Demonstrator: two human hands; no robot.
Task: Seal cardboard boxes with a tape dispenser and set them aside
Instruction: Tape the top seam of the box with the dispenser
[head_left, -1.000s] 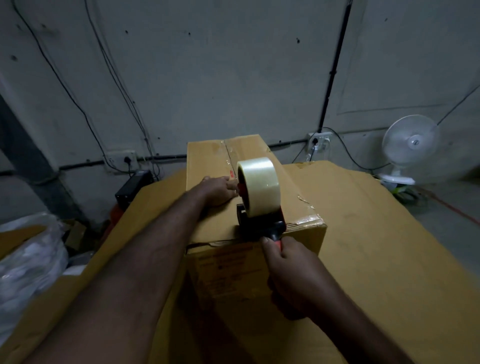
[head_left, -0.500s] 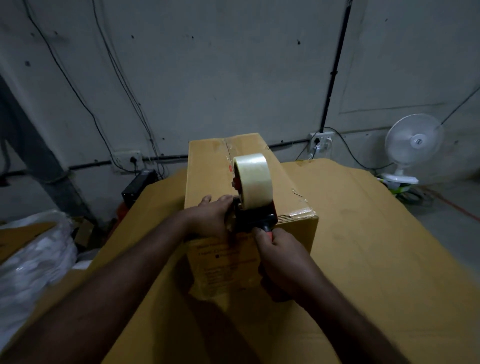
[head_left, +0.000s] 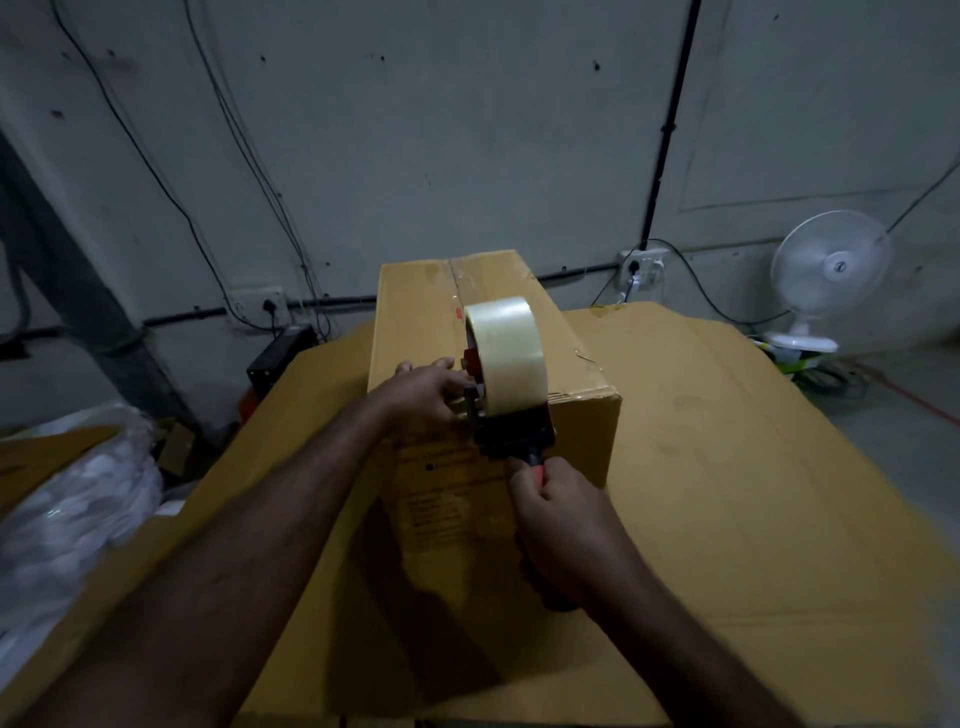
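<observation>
A bare grey concrete wall (head_left: 467, 130) strung with dark cables backs the scene, with a white pedestal fan (head_left: 831, 270) on the floor at far right and a white plastic bag (head_left: 78, 509) at near left. The bench is covered with a flattened sheet of brown cardboard (head_left: 727, 467), probably to give boxes a smooth surface to slide on.

A tall brown cardboard box (head_left: 415, 322) stands on this sheet, its top flaps closed and a glossy strip showing along the centre seam at the far end. The black-framed tape dispenser with a cream roll and red handle (head_left: 511, 431) sits at the box's near top edge, in line with that seam.

The right hand (head_left: 558, 519) is clenched round the handle, low in front of the box, which suits pulling the tape over the edge and down the near face. The left hand (head_left: 423, 395) lies fairly flat on the box top just left of the dispenser, grasping nothing, apparently to steady the box against that pull. Whether its fingertips touch the dispenser frame is unclear.
</observation>
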